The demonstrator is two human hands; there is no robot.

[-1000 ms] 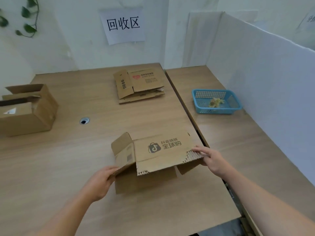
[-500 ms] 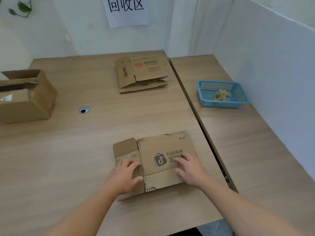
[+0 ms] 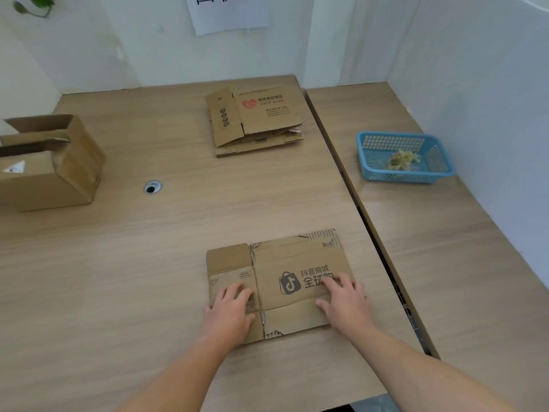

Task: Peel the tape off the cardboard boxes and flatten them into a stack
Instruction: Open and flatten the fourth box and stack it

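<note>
Both palms press flat, fingers straight, gripping nothing: left hand point(image 3: 230, 310) on the narrow side panel, right hand point(image 3: 346, 301) on the printed face of the flattened box point(image 3: 291, 257). Its long axis runs nine-to-three beneath them; torn edges show corrugation. The stack point(image 3: 255, 120) lies at twelve o'clock, well apart, nearer neither hand; an upright box point(image 3: 50, 162) stands at ten.

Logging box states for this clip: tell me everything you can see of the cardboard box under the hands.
The box is brown corrugated cardboard, lying flat on the wooden table near its front edge. Its main panel bears a dark shopping-bag logo and Chinese characters. Torn edges show the ribbed core. The left hand and right hand press on it with flat fingers.
</note>
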